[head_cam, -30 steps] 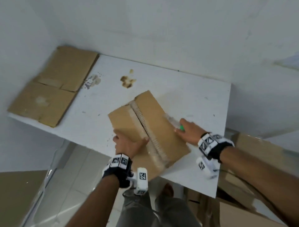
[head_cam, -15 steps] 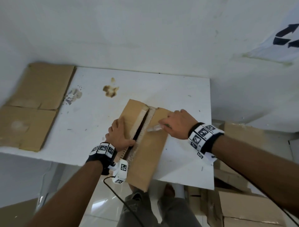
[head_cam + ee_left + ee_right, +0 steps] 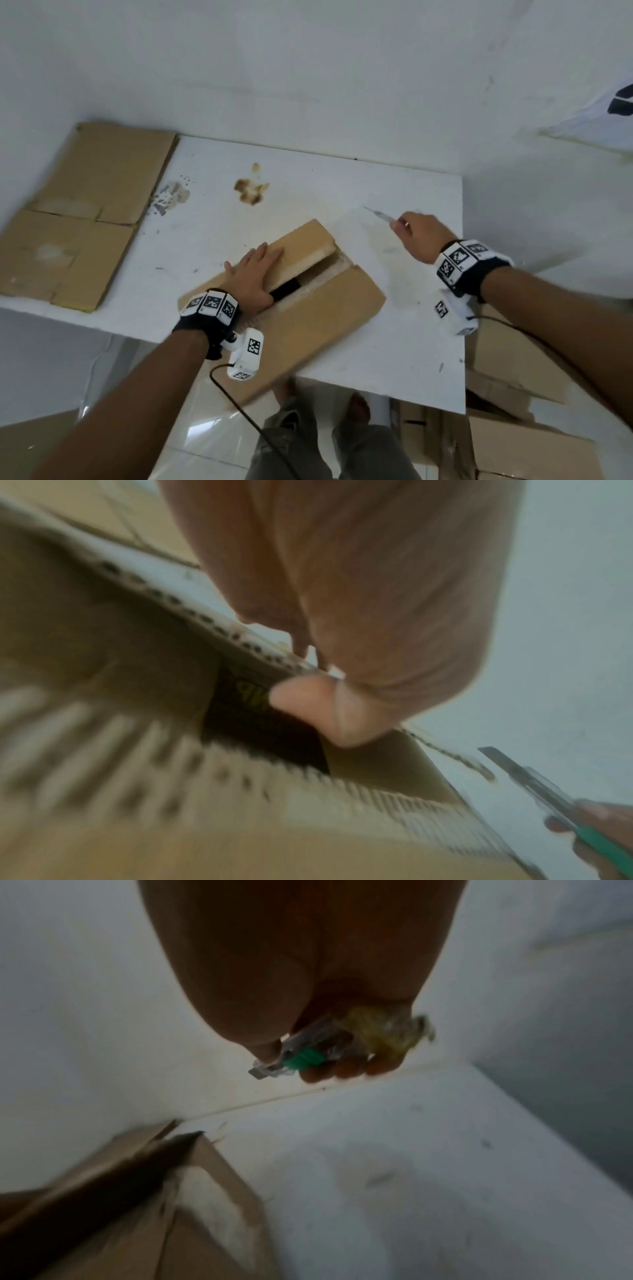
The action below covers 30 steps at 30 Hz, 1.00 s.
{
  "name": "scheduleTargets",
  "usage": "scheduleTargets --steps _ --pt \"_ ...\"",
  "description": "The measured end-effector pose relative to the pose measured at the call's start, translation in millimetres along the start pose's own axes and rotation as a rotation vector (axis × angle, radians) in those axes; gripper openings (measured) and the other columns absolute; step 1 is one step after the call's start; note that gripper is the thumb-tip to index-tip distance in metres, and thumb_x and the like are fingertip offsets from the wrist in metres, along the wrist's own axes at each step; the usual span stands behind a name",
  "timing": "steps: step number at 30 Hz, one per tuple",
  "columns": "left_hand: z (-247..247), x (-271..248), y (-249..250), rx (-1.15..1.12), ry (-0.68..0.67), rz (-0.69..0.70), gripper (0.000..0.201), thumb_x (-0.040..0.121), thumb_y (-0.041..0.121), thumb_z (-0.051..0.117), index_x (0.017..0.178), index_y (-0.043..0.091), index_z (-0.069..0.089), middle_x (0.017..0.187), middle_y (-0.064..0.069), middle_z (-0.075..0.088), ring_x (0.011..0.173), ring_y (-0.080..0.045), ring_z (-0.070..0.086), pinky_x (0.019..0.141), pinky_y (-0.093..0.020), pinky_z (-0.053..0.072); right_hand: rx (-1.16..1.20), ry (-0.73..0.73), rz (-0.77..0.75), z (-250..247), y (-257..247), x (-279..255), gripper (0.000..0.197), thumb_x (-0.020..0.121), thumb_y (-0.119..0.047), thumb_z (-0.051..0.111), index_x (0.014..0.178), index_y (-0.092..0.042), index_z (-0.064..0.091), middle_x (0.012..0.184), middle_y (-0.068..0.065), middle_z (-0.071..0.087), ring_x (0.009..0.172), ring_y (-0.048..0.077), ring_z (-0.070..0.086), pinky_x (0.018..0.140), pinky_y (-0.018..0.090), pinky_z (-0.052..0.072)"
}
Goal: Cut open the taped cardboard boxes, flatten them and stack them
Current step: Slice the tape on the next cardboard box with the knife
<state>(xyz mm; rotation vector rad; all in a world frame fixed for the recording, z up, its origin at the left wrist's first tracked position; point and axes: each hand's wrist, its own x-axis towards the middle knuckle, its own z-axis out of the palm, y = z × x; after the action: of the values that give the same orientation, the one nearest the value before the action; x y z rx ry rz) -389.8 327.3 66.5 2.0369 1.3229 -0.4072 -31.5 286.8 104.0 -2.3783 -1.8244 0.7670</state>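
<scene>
A brown cardboard box (image 3: 318, 315) lies on the white table (image 3: 394, 359), its near end over the front edge. Its top seam is cut, and a dark gap shows between the flaps. My left hand (image 3: 255, 274) lies on the raised left flap, fingers straight on top, with the thumb (image 3: 308, 704) hooked under the cut edge. My right hand (image 3: 416, 236) is off the box, up and to the right, and grips a green-handled utility knife (image 3: 380, 215) with its blade out, pointing away. In the right wrist view the knife (image 3: 294, 1058) sits beside crumpled tape (image 3: 387, 1034) in the same fist.
Flattened cardboard (image 3: 78, 212) lies on the table's far left, against the wall. Brown stains (image 3: 250, 190) mark the tabletop. More cardboard boxes (image 3: 507, 359) are piled on the floor to the right of the table. My legs (image 3: 308, 445) stand at the front edge.
The right hand has lifted the knife off the seam and moved it up and to the right. The box has turned clockwise. The left hand now lies flatter on the left flap.
</scene>
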Motion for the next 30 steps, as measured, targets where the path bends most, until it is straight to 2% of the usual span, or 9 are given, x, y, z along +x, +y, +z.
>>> scheduleTargets --steps 5,9,13,15,20,23,26,28,30 --pt "-22 0 4 0.329 0.311 -0.013 0.084 0.073 0.004 0.061 0.144 0.047 0.046 0.149 0.003 0.039 0.133 -0.027 0.035 0.108 -0.046 0.028 0.847 -0.324 0.267 71 -27 -43 0.029 0.108 -0.032 0.036 0.106 -0.008 0.053 0.110 0.014 0.068 0.079 0.027 0.064 0.066 0.039 0.052" --pt "12 -22 29 0.151 0.415 0.025 0.079 0.070 0.008 0.063 0.145 0.025 0.047 0.153 -0.007 0.042 0.141 -0.032 0.033 0.120 -0.052 0.020 1.175 -0.397 0.289 101 -51 -81 0.035 0.109 -0.034 0.034 0.113 -0.005 0.053 0.103 0.017 0.068 0.076 0.032 0.065 0.061 0.036 0.051" --pt "58 -57 29 0.092 0.667 0.072 0.048 0.075 0.041 0.067 0.117 0.019 0.056 0.131 -0.005 0.049 0.123 -0.028 0.044 0.106 -0.048 0.032 1.063 -0.320 0.199 121 -44 -102 0.039 0.107 -0.044 0.036 0.114 -0.015 0.060 0.084 0.007 0.064 0.061 0.026 0.060 0.063 0.043 0.057" --pt "70 -66 20 0.172 0.622 0.066 0.054 0.080 0.070 0.055 0.104 0.021 0.059 0.119 -0.002 0.054 0.111 -0.025 0.049 0.098 -0.043 0.035 1.029 -0.307 0.196 125 -34 -108 0.040 0.105 -0.048 0.037 0.111 -0.018 0.063 0.079 0.004 0.060 0.055 0.021 0.053 0.059 0.040 0.055" --pt "78 -56 3 0.348 0.310 0.201 0.117 0.064 0.102 0.038 0.150 0.022 0.045 0.156 -0.002 0.040 0.148 -0.028 0.029 0.124 -0.053 0.014 1.019 -0.307 0.174 126 -18 -122 0.039 0.106 -0.044 0.038 0.110 -0.017 0.065 0.073 0.003 0.055 0.051 0.017 0.044 0.051 0.030 0.044" --pt "68 -41 15 0.428 0.180 0.254 0.113 0.070 0.095 0.043 0.156 0.022 0.037 0.158 -0.006 0.042 0.149 -0.028 0.030 0.125 -0.050 0.013 0.858 -0.238 0.073 128 -5 -128 0.032 0.106 -0.038 0.040 0.103 -0.022 0.067 0.070 0.000 0.056 0.053 0.012 0.046 0.056 0.034 0.042" --pt "49 -36 37 0.319 0.174 0.241 0.079 0.076 0.079 0.061 0.127 0.019 0.061 0.119 -0.005 0.069 0.108 -0.026 0.062 0.091 -0.033 0.047 0.664 -0.190 0.000 126 8 -135 0.025 0.102 -0.041 0.047 0.107 -0.025 0.066 0.075 -0.004 0.062 0.062 0.010 0.052 0.064 0.035 0.045" --pt "33 -36 54 0.268 0.228 0.227 0.052 0.081 0.072 0.064 0.095 0.022 0.059 0.086 0.004 0.062 0.080 -0.019 0.058 0.066 -0.029 0.039 0.646 -0.151 0.011 123 13 -138 0.027 0.100 -0.046 0.049 0.115 -0.028 0.064 0.083 -0.007 0.065 0.066 0.007 0.056 0.065 0.027 0.044" --pt "18 -32 67 0.280 0.280 0.253 0.057 0.079 0.081 0.053 0.084 0.025 0.057 0.077 0.009 0.057 0.074 -0.016 0.056 0.063 -0.028 0.036 0.671 -0.100 0.009 118 13 -139 0.029 0.100 -0.046 0.050 0.117 -0.027 0.063 0.086 -0.007 0.065 0.068 0.007 0.056 0.067 0.025 0.044"
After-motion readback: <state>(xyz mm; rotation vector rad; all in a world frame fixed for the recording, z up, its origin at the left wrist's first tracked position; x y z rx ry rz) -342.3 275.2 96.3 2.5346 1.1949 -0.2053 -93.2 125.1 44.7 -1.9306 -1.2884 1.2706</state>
